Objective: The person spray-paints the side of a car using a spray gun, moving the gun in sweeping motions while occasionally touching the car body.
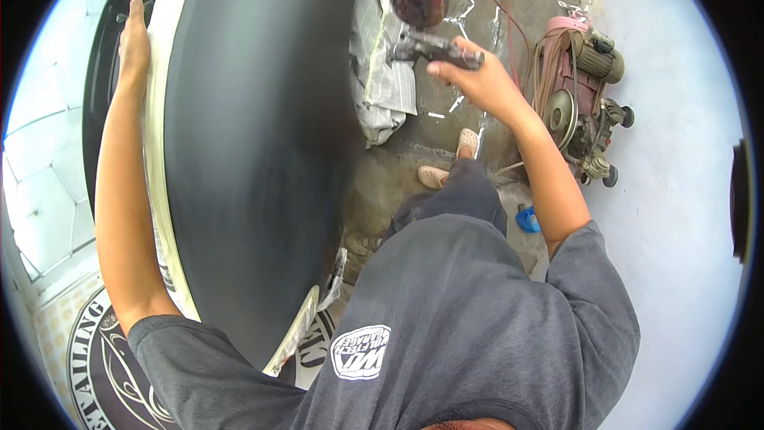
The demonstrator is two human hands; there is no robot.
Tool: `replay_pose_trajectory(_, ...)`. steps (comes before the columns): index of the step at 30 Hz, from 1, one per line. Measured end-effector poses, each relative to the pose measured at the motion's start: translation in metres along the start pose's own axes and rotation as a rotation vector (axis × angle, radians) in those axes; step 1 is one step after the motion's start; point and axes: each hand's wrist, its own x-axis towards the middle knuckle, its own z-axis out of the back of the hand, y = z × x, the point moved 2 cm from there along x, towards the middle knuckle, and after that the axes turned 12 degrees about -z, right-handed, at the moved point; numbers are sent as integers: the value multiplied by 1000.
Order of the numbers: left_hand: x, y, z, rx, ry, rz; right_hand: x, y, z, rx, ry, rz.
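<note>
My right hand (485, 84) is closed around the handle of a spray gun (436, 48), its front end toward the dark panel. A cup (418, 0) with dark red sides and a smeared, paint-spotted lid sits against the gun's far side and seems joined to it. To the left, my left hand (135, 46) is stretched out and seen edge-on, beside the pale masking strip and the black vehicle part. Between my arms lies a large curved dark grey vehicle panel (239, 135), blurred along its right side. Pale masking tape (159, 151) runs down its left edge.
A reddish air compressor (577, 72) with motor and wheels stands at the right by the white wall (668, 151). Red hoses (509, 12) cross the floor. Grey covering sheet (386, 72) hangs beside the panel. A blue object (528, 219) lies near my feet.
</note>
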Motion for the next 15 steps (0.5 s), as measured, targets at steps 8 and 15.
replay_pose_trajectory(8, 3, -20, -11, 93, 31, 3, 50, 13, 33, 173, -314, -10)
replay_pose_trajectory(15, 0, -23, -13, 48, 27, 10, 7, 3, 16, 39, -120, 11)
